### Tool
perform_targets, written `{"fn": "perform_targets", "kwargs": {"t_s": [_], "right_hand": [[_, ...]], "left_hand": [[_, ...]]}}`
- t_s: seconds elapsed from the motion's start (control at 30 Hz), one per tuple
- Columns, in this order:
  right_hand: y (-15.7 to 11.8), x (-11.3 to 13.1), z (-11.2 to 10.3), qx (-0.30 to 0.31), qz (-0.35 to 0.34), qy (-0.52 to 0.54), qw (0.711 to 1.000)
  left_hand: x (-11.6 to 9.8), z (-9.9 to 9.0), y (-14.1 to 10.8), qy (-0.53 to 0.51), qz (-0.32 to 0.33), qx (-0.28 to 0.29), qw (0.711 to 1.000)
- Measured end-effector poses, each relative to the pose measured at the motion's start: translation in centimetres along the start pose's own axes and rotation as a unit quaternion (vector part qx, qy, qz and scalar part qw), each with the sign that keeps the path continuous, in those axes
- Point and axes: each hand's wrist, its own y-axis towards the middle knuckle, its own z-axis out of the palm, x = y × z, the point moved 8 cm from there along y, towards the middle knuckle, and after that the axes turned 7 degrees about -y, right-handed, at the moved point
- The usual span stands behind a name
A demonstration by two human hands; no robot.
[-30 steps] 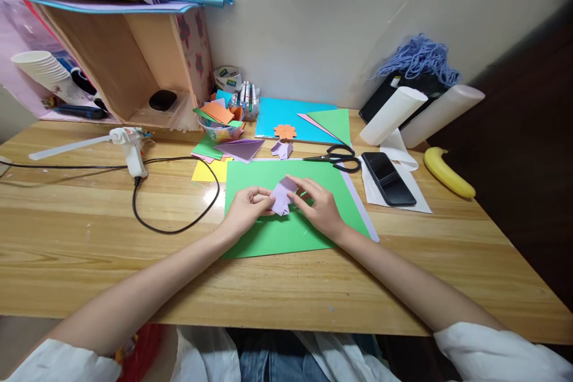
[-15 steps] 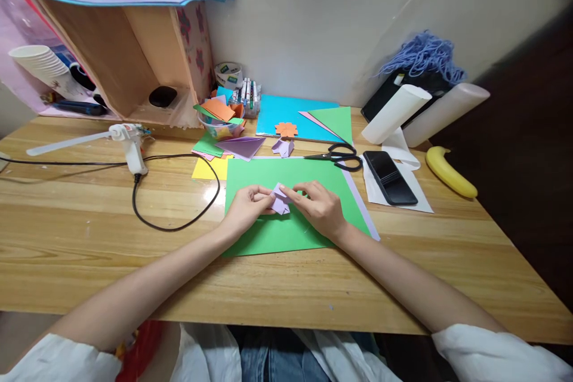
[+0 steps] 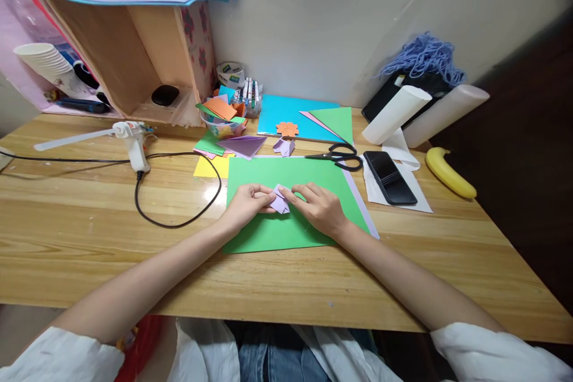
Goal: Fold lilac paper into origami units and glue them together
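Lilac folded paper (image 3: 280,202) pinched, markings unreadable

This is looking like a craft corner in a home. Coloured paper sheets (image 3: 290,116), scissors (image 3: 338,157), a glue gun (image 3: 134,143) and markers (image 3: 249,95) are lying on a wooden counter (image 3: 89,227) against a plain wall. A banana (image 3: 449,172), a phone (image 3: 389,178) and blue yarn (image 3: 421,57) are sitting nearby.
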Motion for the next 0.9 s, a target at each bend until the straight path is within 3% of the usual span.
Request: {"fn": "perform_targets", "kwargs": {"t_s": [0.57,0.67,0.77,0.83,0.9], "right_hand": [[-0.5,1.0,0.2,-0.010,-0.098,0.008,0.995],[-0.3,0.2,0.6,0.008,-0.048,0.070,0.996],[0.0,-1.6,1.1,0.024,0.069,0.203,0.976],[-0.2,-2.9,2.0,0.046,0.168,0.324,0.930],[-0.6,-3.4,3.4,0.092,0.243,0.431,0.864]], "left_hand": [[0.2,-0.1,0.3,0.026,-0.010,0.024,0.999],[-0.1,-0.2,0.3,0.034,-0.001,0.021,0.999],[-0.6,-0.4,0.3,0.044,0.017,0.007,0.999],[-0.8,-0.5,0.2,0.056,0.025,-0.001,0.998],[-1.0,-0.3,0.2,0.070,0.034,0.009,0.997]]}}
